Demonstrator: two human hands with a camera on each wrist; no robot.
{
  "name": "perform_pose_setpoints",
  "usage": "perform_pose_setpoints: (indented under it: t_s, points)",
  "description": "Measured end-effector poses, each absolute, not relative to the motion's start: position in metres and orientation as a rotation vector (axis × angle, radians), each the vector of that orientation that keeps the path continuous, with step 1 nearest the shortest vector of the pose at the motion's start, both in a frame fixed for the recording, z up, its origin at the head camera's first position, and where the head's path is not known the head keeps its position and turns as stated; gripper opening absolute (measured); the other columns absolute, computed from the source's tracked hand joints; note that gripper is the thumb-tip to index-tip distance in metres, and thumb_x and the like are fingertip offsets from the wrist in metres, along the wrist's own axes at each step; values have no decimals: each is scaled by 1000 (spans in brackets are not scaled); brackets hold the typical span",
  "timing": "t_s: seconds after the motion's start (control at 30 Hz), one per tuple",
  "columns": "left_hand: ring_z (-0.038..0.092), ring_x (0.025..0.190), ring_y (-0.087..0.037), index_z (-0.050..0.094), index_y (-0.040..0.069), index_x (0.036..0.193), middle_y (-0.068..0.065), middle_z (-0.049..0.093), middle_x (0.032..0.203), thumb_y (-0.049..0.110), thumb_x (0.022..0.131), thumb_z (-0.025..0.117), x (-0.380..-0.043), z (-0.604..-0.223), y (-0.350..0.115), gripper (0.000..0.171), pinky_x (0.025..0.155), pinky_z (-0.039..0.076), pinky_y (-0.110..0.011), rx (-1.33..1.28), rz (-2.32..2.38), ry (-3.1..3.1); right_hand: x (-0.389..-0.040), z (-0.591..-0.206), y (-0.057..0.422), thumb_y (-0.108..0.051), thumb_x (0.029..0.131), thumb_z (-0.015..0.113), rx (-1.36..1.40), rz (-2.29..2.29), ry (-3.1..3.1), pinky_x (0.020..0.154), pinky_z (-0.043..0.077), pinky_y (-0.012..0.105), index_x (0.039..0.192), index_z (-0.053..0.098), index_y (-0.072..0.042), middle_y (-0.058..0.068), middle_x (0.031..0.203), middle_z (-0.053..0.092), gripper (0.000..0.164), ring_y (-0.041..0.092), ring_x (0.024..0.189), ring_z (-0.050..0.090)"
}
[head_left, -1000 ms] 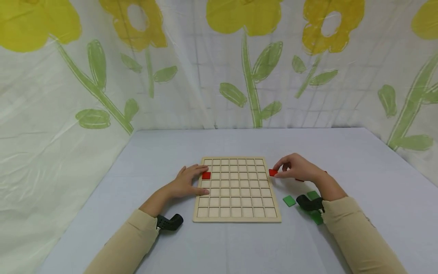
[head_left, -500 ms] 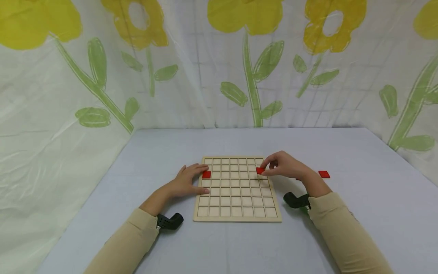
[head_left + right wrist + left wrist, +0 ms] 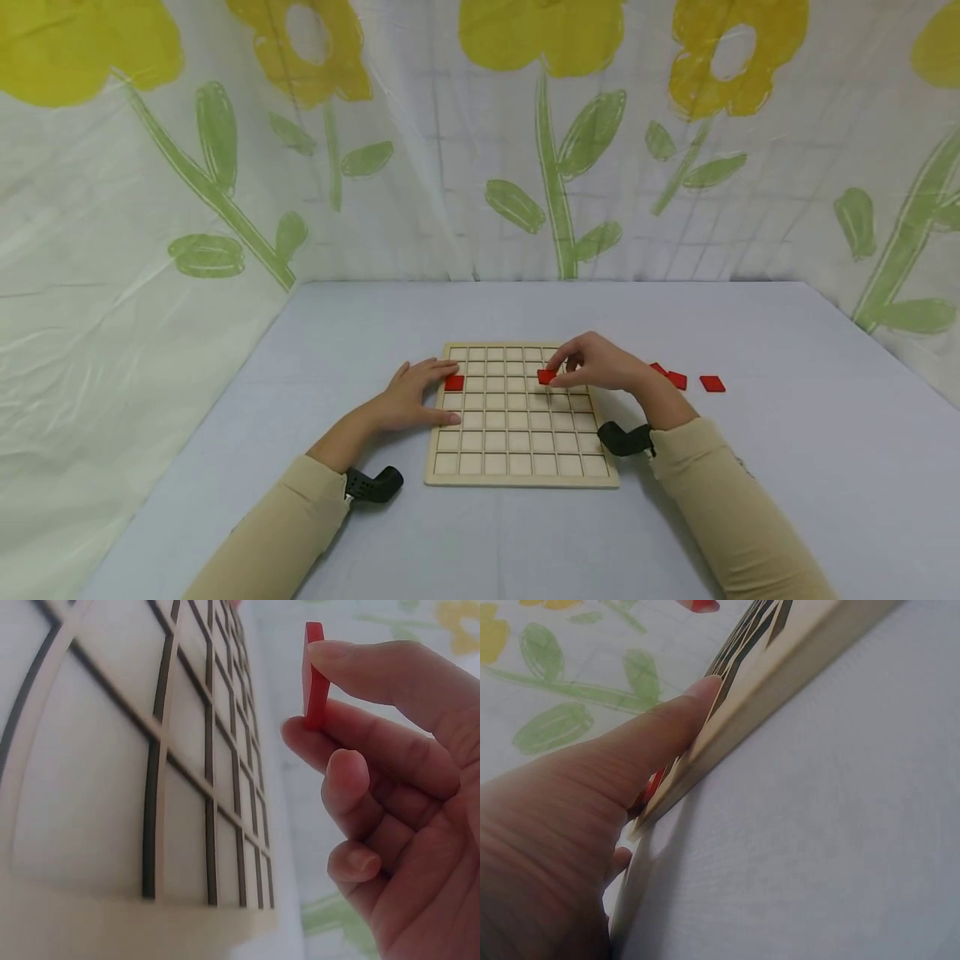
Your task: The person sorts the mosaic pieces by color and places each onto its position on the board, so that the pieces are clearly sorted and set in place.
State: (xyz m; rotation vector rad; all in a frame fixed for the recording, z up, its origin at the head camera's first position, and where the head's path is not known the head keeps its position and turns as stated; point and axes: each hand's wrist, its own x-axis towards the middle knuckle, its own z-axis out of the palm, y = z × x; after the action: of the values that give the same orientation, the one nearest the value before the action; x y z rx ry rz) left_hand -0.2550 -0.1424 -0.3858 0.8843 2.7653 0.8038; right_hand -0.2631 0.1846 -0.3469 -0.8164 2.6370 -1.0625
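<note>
A pale wooden grid board (image 3: 521,481) lies on the table before me. One red square tile (image 3: 454,382) sits in its leftmost column, third row from the back. My left hand (image 3: 405,398) rests on the board's left edge, fingers spread around that tile; in the left wrist view the thumb (image 3: 667,724) lies over the rim. Between thumb and fingers, my right hand (image 3: 609,365) pinches another red tile (image 3: 545,377) above the board's right-hand cells. The right wrist view shows this red tile (image 3: 315,682) edge-on, apart from the grid, with the other fingers curled beneath.
Loose red tiles lie right of the board: one tile (image 3: 677,380) overlapping another (image 3: 657,368), and a separate tile (image 3: 712,383) farther right. Black wrist cameras sit at the left (image 3: 375,485) and right cuffs. A flower-printed curtain (image 3: 420,208) hangs behind the table.
My right hand has carried the red tile leftward from beside the board to above its cells. Green tiles seen earlier are now hidden behind the right arm. The left hand stays put.
</note>
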Motion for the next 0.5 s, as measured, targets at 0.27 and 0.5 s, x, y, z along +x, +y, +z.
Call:
perform_pose_setpoints:
  t_s: [0.27,0.5]
  points:
    - [23,141,-31,39,12,142,-11,33,149,45,78,71,-254,-386,-142,79,113,1,-60,888,814,2761,-265,-345,165,-12,81,71,-860,-1102,2595,62,47,25,97,71,-2,8,88,68,19,14,72,54]
    - [23,141,-30,40,13,142,-10,33,149,46,77,71,-253,-385,-142,79,114,1,-59,873,810,2764,-267,-344,143,-13,81,71,-889,-1088,2594,63,48,26,97,72,-4,8,91,69,18,13,72,55]
